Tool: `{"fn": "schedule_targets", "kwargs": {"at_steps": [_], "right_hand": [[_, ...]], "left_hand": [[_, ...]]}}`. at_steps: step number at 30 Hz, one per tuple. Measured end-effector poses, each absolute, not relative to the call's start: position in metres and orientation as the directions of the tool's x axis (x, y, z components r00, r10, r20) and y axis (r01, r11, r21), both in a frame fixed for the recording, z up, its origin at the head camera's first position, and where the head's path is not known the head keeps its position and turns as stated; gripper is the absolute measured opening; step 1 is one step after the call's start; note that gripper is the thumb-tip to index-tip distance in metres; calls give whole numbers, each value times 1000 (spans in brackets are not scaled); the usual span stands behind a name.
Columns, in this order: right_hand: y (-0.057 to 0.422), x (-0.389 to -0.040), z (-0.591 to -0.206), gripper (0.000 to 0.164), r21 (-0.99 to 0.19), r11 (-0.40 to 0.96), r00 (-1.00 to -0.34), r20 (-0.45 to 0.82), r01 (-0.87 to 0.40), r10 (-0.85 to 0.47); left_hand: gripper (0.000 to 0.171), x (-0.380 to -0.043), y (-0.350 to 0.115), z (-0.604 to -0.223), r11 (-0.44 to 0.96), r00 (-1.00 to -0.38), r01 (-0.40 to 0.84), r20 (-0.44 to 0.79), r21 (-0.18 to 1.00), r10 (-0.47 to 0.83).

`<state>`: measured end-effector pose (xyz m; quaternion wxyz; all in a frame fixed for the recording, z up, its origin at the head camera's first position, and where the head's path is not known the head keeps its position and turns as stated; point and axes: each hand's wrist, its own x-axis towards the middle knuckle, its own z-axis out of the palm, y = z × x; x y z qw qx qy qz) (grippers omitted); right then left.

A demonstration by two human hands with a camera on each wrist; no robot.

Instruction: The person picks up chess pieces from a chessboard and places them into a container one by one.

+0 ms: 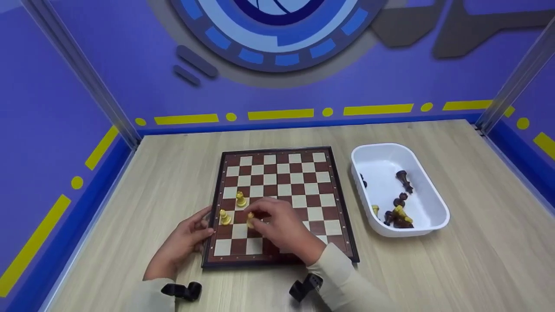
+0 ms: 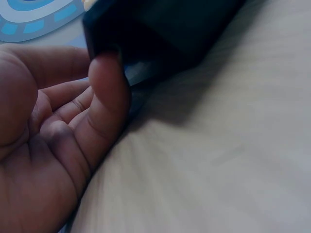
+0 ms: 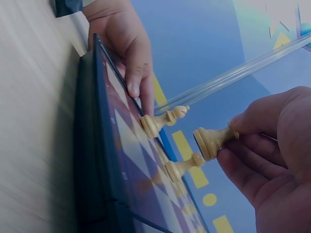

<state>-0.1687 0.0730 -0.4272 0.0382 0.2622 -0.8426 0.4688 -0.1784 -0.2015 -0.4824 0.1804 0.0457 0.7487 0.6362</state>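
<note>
My right hand (image 1: 279,223) pinches a cream chess piece (image 3: 209,142) by its upper end, thumb on one side and fingers on the other. Its wide base shows, while its top is hidden by the fingertips. A cream bishop (image 3: 154,124) and a second cream piece with a rounded top (image 3: 179,168) stand on the chessboard (image 1: 284,178) close by. At the board's left edge, my left hand (image 1: 181,242) grips the rim between thumb and fingers. The left wrist view shows its fingers against the dark side of the board.
Right of the board is a white plastic tub (image 1: 357,151). Several dark pieces, such as a dark king (image 1: 404,181), lie in it with a few cream ones (image 1: 403,214). The wooden table (image 1: 173,173) is bordered by blue printed panels (image 1: 130,86).
</note>
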Motion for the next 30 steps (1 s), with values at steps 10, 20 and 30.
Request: {"fn": "schedule_targets", "kwargs": {"at_steps": [10,20,30], "right_hand": [[80,-171,-422,21,-777,415,-867,325,-473,-378],[89,-172,-418,20,-796,395,-869,308,-458,-386],[99,-175,-412,18,-762,424,-860,341,-490,-381]], "left_hand": [[69,-179,-201,-484,186,-933,-162,-212,969,291],[69,-177,-201,-483,194,-934,-163,-215,967,284],[69,-178,-201,-483,175,-929,-164,-212,971,303]]}}
